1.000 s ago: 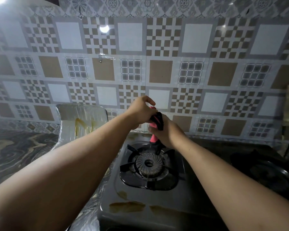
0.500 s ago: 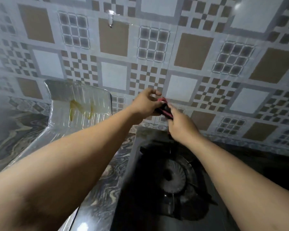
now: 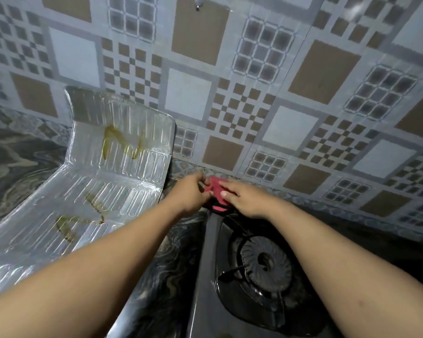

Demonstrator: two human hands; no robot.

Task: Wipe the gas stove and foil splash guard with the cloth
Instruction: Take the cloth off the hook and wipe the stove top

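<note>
A pink and black cloth (image 3: 215,194) is held between both hands above the back left corner of the dark gas stove (image 3: 205,284). My left hand (image 3: 189,191) pinches its left edge. My right hand (image 3: 244,200) lies over its right side with fingers on it. The stove's round burner (image 3: 265,262) with black pan supports sits below my right forearm. The silver foil splash guard (image 3: 122,172), bent and ribbed, stands to the left of the stove and carries yellow-brown grease streaks (image 3: 117,142).
A patterned tiled wall (image 3: 254,93) rises right behind the stove. The marbled dark countertop (image 3: 17,162) runs under the guard and along the stove's left side. A small hook (image 3: 198,2) sticks out of the wall at the top.
The view has tilted down and left. Both hands have lowered the cloth from in front of the wall tiles to the stove's back corner and are spreading it.
</note>
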